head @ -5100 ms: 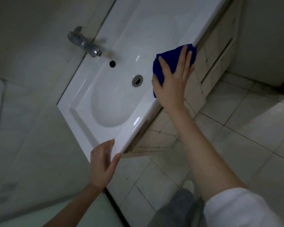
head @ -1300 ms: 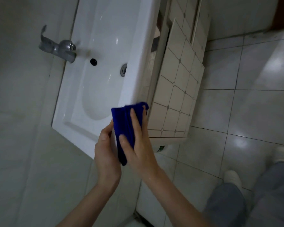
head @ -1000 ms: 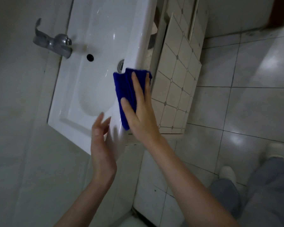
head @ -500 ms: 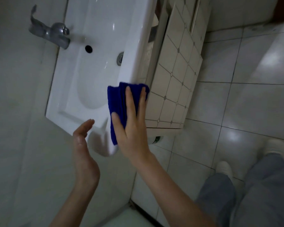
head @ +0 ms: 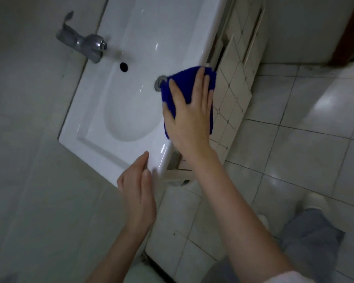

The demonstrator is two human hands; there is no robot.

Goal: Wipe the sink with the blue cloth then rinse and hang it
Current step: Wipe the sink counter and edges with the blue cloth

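**Right hand presses cloth on sink rim**

The right arm reaches up from the lower right of the frame. The right hand lies flat, palm down, on the cloth, which is draped over the front rim of the sink at centre frame, beside the drain. Its fingers are straight and slightly spread, pressing rather than gripping. The left hand, lower centre, is open with straight fingers at the sink's near corner; blur hides whether they touch.
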